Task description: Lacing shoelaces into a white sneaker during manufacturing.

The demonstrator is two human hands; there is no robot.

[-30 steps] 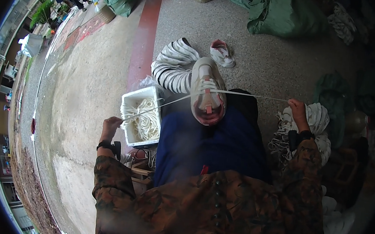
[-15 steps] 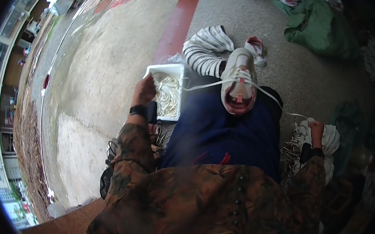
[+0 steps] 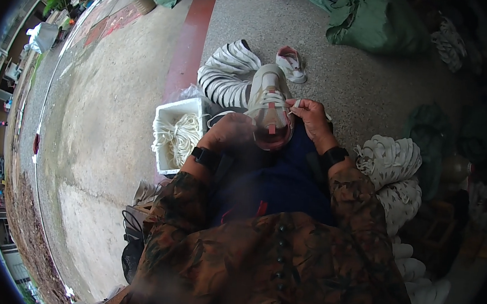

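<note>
A beige and white sneaker [image 3: 271, 91] with pink lining sits on my lap, toe pointing away and opening toward me. White shoelace [image 3: 272, 100] crosses its tongue. At the shoe's right side, my right hand [image 3: 311, 120] pinches the lace between thumb and fingers by the eyelets. Against the left side, my left hand [image 3: 231, 132] is closed and slightly blurred, with a stretch of lace arcing behind it; its fingertips are partly hidden. Dark blue cloth [image 3: 269, 183] covers my lap beneath the shoe.
Left of my lap stands a white foam box [image 3: 164, 159] of loose laces. Beyond the sneaker lie a curved stack of white shoe parts [image 3: 227, 72] and another pink-lined shoe [image 3: 290, 64]. White bundles [image 3: 390, 159] are piled at right; a green sack [image 3: 376, 24] lies farther back.
Both hands have come inward from wide out at either side, where the lace was stretched, to the shoe's two sides. The whole view has shifted, so surroundings appear farther left.
</note>
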